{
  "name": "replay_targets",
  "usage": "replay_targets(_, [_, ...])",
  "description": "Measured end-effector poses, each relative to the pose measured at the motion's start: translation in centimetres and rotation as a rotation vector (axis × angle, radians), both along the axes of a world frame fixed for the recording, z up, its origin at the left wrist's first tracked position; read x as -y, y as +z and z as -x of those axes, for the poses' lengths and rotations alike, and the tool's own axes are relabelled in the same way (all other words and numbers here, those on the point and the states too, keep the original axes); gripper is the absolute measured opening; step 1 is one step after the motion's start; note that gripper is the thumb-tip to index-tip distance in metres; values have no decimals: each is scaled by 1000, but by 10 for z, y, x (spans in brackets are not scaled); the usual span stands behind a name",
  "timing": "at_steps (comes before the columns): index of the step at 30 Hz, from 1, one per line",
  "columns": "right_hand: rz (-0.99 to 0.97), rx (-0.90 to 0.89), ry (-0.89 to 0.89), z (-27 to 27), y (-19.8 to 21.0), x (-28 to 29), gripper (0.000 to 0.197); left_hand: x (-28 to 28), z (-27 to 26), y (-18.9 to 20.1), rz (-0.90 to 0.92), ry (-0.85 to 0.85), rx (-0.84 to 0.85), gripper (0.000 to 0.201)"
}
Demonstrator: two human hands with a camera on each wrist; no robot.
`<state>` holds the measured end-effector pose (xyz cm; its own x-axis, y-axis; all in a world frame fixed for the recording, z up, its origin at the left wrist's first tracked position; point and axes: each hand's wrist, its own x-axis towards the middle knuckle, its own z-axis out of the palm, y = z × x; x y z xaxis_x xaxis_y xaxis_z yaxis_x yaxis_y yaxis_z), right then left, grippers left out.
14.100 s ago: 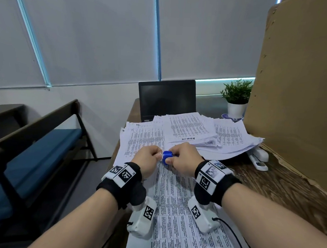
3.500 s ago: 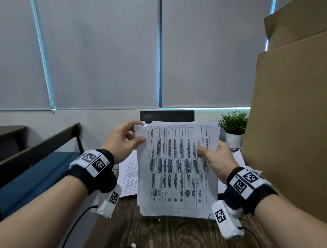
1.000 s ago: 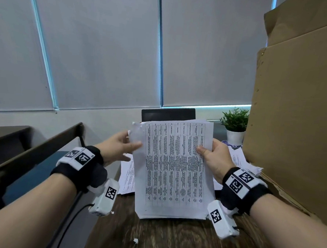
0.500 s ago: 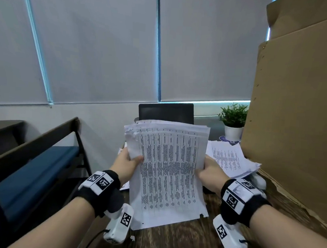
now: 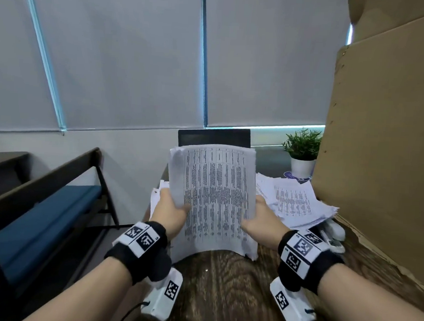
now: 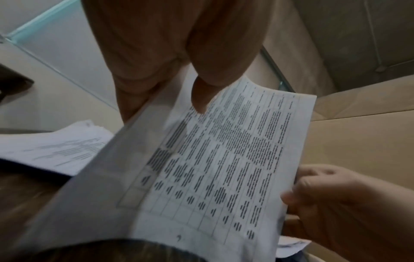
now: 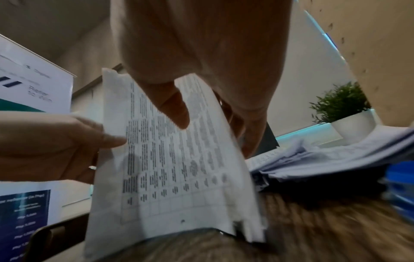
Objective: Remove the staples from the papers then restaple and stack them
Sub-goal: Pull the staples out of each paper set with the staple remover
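Note:
A bundle of printed sheets (image 5: 213, 197) stands upright on the wooden desk (image 5: 223, 285), its bottom edge bowed against the wood. My left hand (image 5: 172, 211) grips its left edge, thumb on the front page. My right hand (image 5: 259, 221) grips the right edge the same way. In the left wrist view the bundle (image 6: 212, 168) runs below my left thumb (image 6: 201, 99), with the right hand (image 6: 336, 203) at the far edge. The right wrist view shows the sheets (image 7: 179, 168) pinched under my right thumb (image 7: 174, 106). A white stapler (image 5: 333, 233) lies half under a loose paper pile (image 5: 295, 202).
A dark laptop screen (image 5: 213, 137) stands behind the bundle. A small potted plant (image 5: 302, 151) sits at the back right. A tall cardboard sheet (image 5: 385, 146) walls off the right side. More papers (image 5: 155, 199) lie left of the bundle. A blue bench (image 5: 41, 214) stands left of the desk.
Both hands have lowered the bundle from mid-air until its bottom edge meets the desk. The hands slid down along its side edges. The head view tilted down slightly.

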<state>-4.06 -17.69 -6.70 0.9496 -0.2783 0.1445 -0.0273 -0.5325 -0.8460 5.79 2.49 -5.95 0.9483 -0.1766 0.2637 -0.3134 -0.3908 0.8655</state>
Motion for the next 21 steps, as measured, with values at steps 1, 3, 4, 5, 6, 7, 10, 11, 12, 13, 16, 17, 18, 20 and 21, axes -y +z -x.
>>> replay_targets(1, [27, -78, 7, 1, -4, 3, 52, -2, -3, -9, -27, -29, -55, 33])
replay_targets(3, [129, -225, 19, 1, -9, 10, 43, -7, -8, -20, -169, -60, -120, 30])
replay_targets(4, [197, -290, 26, 2, -9, 11, 38, -9, -11, -26, -276, -64, -126, 28])
replay_targets(5, [267, -338, 19, 2, -10, 12, 33, -12, -13, -29, -358, -74, -119, 26])
replay_targets(6, [316, -355, 8, 2, -11, 13, 31, -14, -15, -32, -408, -88, -117, 24])
replay_targets(7, [331, -346, -10, 0, -10, 13, 30, -17, -17, -32, -437, -93, -122, 21])
replay_targets(10, [291, -228, -75, -7, -3, 14, 14, -30, -33, -29, -423, -30, -125, 16])
replay_targets(11, [267, -188, -108, -11, 1, 13, 17, -35, -38, -25, -386, -2, -129, 15])
replay_targets(12, [242, -148, -132, -16, 6, 11, 18, -40, -44, -22, -355, 33, -128, 12])
replay_targets(13, [209, -124, -144, -21, 10, 8, 14, -45, -49, -17, -329, 73, -134, 14])
replay_targets(16, [141, -66, -133, -46, 19, -3, 10, -59, -75, -10, -184, 175, -164, 27])
replay_targets(17, [124, -74, -130, -57, 20, -7, 10, -63, -84, -9, -144, 194, -172, 30])
replay_targets(18, [121, -71, -120, -67, 20, -11, 6, -67, -95, -11, -129, 213, -178, 31])
replay_targets(20, [113, -80, -132, -88, 20, -18, 8, -73, -112, -15, -146, 249, -203, 30])
replay_targets(21, [102, -74, -144, -99, 18, -21, 8, -76, -118, -17, -142, 262, -211, 29])
